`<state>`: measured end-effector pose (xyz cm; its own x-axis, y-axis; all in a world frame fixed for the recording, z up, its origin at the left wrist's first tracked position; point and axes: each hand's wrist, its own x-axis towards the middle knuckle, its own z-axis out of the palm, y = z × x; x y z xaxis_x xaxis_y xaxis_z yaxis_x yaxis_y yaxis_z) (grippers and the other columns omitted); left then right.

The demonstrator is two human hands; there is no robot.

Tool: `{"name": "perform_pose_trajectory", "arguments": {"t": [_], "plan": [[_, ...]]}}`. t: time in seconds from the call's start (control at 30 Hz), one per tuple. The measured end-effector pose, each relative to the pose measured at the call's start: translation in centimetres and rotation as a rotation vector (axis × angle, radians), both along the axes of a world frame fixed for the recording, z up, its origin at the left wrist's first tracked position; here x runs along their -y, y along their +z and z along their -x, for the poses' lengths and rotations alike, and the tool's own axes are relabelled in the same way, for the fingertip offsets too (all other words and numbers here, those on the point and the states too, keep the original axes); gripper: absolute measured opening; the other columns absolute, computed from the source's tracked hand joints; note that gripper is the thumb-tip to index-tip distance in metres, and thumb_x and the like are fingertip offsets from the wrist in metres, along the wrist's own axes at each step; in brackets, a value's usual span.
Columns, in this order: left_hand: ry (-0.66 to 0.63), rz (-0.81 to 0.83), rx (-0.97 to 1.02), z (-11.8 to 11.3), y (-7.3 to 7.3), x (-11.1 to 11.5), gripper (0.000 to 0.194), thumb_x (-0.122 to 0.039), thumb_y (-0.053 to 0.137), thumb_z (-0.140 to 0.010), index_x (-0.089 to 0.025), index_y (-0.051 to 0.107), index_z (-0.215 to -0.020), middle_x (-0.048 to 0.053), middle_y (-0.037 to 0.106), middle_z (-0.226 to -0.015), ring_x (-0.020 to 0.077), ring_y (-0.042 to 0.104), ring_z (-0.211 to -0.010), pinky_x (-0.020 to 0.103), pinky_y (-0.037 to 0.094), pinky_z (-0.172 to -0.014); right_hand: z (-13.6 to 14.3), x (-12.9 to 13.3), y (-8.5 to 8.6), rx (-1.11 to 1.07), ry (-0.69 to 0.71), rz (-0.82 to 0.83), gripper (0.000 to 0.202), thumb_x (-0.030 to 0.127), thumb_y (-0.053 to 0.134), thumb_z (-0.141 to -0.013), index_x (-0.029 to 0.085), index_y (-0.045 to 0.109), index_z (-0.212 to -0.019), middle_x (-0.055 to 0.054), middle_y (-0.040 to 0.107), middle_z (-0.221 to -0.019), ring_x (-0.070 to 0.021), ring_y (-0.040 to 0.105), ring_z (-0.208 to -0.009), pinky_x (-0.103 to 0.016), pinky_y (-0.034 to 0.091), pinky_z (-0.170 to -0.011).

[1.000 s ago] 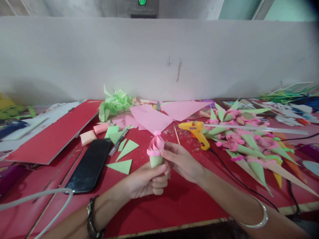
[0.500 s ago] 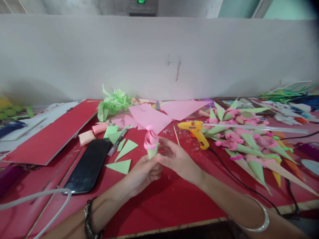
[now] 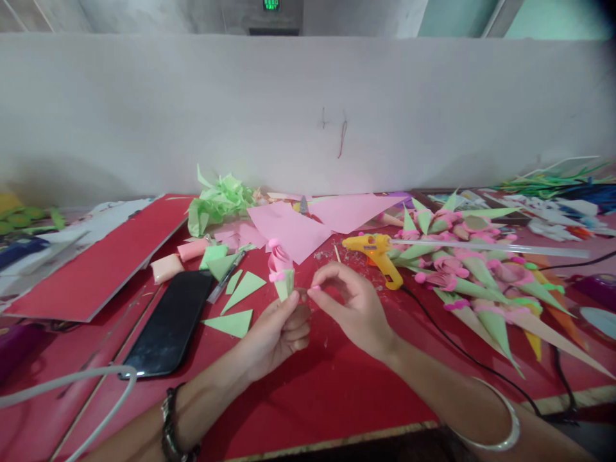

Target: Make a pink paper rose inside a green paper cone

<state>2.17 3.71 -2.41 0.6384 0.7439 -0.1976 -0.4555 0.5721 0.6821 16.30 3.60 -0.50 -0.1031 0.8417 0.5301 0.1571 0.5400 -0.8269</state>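
Note:
My left hand [image 3: 279,330] is closed around the lower part of a small paper flower [image 3: 282,262], a green cone with rolled pink paper and a pink ball on top. The flower leans slightly left, and its lower tip is hidden in my fingers. Just to the right, thumb and forefinger of my right hand [image 3: 353,308] pinch a tiny pink ball [image 3: 316,288], apart from the flower. Green paper triangles [image 3: 233,323] lie on the red table left of my hands.
A yellow glue gun [image 3: 378,253] with a clear glue stick lies right of centre, its black cord trailing forward. Finished paper flowers [image 3: 474,266] pile up at right. A black phone [image 3: 171,321] and a red board [image 3: 110,256] lie left. Pink paper sheets [image 3: 289,226] lie behind.
My right hand has drawn away from the flower to the right, and a tiny pink ball now shows in its fingertips. The flower has tilted and shifted slightly left.

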Motion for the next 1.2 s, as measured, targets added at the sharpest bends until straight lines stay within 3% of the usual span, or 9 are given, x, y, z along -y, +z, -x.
{"name": "perform_pose_trajectory", "arguments": {"t": [0.2,0.3,0.43,0.5,0.73,0.93,1.2], "plan": [[-0.228,0.057,0.151,0.4,0.5,0.0,0.031,-0.044,0.052,-0.075,-0.018,0.036,-0.068,-0.011,0.016,-0.044,0.0034,0.008,-0.036,0.014,0.015,-0.037,-0.1,-0.2,-0.1,-0.111,0.028,0.151,0.006,0.023,0.051,-0.077,0.02,0.057,-0.079,0.001,0.058,-0.071,-0.0105,0.056,-0.067,-0.024,0.047,-0.064],[-0.25,0.062,0.224,0.6,0.4,-0.1,0.03,-0.043,0.049,-0.078,-0.018,0.037,-0.067,-0.01,0.017,-0.043,0.0033,0.008,-0.034,0.015,0.015,-0.037,0.0,-0.3,-0.1,-0.151,0.055,0.22,0.014,0.024,0.052,-0.077,0.021,0.06,-0.087,-0.001,0.063,-0.077,-0.0123,0.059,-0.073,-0.026,0.048,-0.067],[-0.263,0.047,0.27,0.7,0.4,-0.1,0.029,-0.042,0.045,-0.08,-0.017,0.038,-0.067,-0.011,0.018,-0.042,0.0025,0.008,-0.032,0.015,0.016,-0.036,-0.1,-0.4,0.0,-0.153,0.053,0.25,0.008,0.025,0.056,-0.073,0.019,0.059,-0.069,0.002,0.058,-0.059,-0.0092,0.054,-0.057,-0.022,0.046,-0.055],[-0.271,0.038,0.274,0.6,0.5,0.0,0.029,-0.042,0.044,-0.08,-0.017,0.038,-0.067,-0.011,0.02,-0.041,0.0022,0.009,-0.031,0.016,0.016,-0.036,-0.1,-0.5,0.0,-0.167,0.02,0.232,0.007,0.025,0.059,-0.071,0.019,0.057,-0.067,0.003,0.056,-0.06,-0.0085,0.052,-0.057,-0.02,0.044,-0.054],[-0.243,0.018,0.075,0.0,0.3,0.1,0.028,-0.041,0.037,-0.083,-0.018,0.038,-0.068,-0.01,0.025,-0.042,0.0029,0.015,-0.032,0.016,0.016,-0.036,-0.2,-0.8,-0.3,-0.238,0.026,0.226,0.016,0.024,0.056,-0.073,0.022,0.062,-0.088,-0.001,0.063,-0.085,-0.0127,0.058,-0.08,-0.027,0.048,-0.074],[-0.168,-0.061,-0.126,-0.6,-0.1,0.3,0.027,-0.037,0.031,-0.085,-0.018,0.037,-0.067,-0.01,0.028,-0.04,0.0028,0.018,-0.031,0.016,0.017,-0.037,-0.2,-0.4,0.0,-0.189,0.045,0.149,0.008,0.022,0.057,-0.073,0.022,0.062,-0.079,0.001,0.062,-0.078,-0.0115,0.057,-0.073,-0.025,0.048,-0.068],[-0.242,-0.094,-0.13,-0.7,-0.1,0.6,0.029,-0.04,0.035,-0.084,-0.018,0.037,-0.066,-0.01,0.026,-0.041,0.0023,0.016,-0.032,0.016,0.014,-0.036,0.0,-0.7,-0.3,-0.107,0.072,0.08,0.008,0.018,0.059,-0.071,0.023,0.063,-0.076,0.0,0.049,-0.078,-0.011,0.05,-0.075,-0.022,0.043,-0.061]]}}
